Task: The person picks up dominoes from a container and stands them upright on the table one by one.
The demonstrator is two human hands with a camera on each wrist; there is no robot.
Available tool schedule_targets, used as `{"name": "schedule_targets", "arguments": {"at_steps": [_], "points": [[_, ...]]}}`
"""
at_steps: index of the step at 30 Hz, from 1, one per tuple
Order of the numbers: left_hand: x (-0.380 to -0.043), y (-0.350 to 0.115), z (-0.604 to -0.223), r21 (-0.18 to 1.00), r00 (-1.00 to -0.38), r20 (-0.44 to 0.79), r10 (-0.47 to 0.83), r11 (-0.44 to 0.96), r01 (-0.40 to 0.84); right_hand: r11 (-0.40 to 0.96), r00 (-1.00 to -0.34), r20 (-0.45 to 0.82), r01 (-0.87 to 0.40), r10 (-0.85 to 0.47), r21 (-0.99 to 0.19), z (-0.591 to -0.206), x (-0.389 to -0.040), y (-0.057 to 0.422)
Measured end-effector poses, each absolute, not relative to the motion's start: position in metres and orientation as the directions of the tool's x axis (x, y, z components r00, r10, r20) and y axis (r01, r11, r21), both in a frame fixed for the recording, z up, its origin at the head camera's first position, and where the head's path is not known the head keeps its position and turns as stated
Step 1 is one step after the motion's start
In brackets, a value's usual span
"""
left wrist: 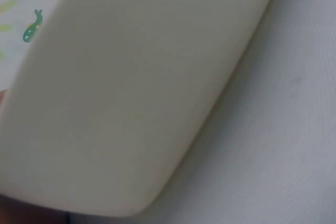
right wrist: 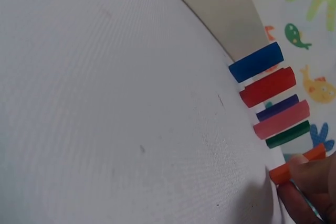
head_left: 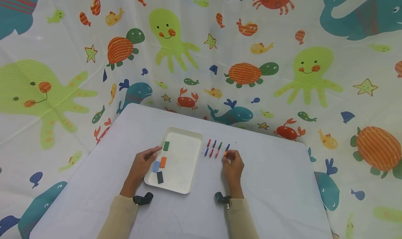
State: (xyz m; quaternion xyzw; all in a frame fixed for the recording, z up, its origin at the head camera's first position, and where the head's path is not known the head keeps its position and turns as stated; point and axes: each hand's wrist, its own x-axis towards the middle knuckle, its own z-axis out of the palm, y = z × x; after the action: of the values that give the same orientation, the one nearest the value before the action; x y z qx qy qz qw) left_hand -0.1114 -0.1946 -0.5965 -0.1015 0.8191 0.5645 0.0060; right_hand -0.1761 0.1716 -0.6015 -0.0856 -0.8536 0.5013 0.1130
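At the left rim of a white tray (head_left: 183, 162), my left hand (head_left: 141, 164) rests with its fingers extended, fingertips near a green block (head_left: 166, 146) inside. Orange (head_left: 163, 162), light blue (head_left: 156, 166) and black (head_left: 160, 177) blocks also lie along the tray's left side. My right hand (head_left: 233, 164) pinches a short orange stick (right wrist: 281, 173) between thumb and fingers, at the right end of two rows of coloured sticks. Close by are a pink stick (right wrist: 282, 120), a green stick (right wrist: 288, 134) and a blue stick (head_left: 228, 147). The tray's side fills most of the left wrist view.
Farther left in the rows lie a red stick (right wrist: 268, 87), a blue stick (right wrist: 256, 62) and a purple stick (right wrist: 277, 107). A white cloth covers the table (head_left: 276, 183). Behind it hangs a curtain (head_left: 201, 8) printed with sea animals.
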Motion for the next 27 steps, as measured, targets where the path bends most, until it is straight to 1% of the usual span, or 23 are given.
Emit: {"name": "schedule_targets", "arguments": {"at_steps": [14, 20, 27], "points": [[-0.112, -0.196, -0.597, 0.929, -0.98, -0.126, -0.155, 0.327, -0.171, 0.478, -0.962, 0.071, 0.066, 0.263, -0.876, -0.598, -0.173, 0.172], [-0.111, -0.195, -0.597, 0.928, -0.979, -0.126, -0.161, 0.328, -0.173, 0.482, -0.954, 0.09, 0.062, 0.285, -0.874, -0.591, -0.172, 0.172], [-0.109, -0.194, -0.596, 0.928, -0.976, -0.14, -0.165, 0.322, -0.188, 0.48, -0.942, 0.145, 0.019, 0.302, -0.877, -0.576, -0.173, 0.169]]}}
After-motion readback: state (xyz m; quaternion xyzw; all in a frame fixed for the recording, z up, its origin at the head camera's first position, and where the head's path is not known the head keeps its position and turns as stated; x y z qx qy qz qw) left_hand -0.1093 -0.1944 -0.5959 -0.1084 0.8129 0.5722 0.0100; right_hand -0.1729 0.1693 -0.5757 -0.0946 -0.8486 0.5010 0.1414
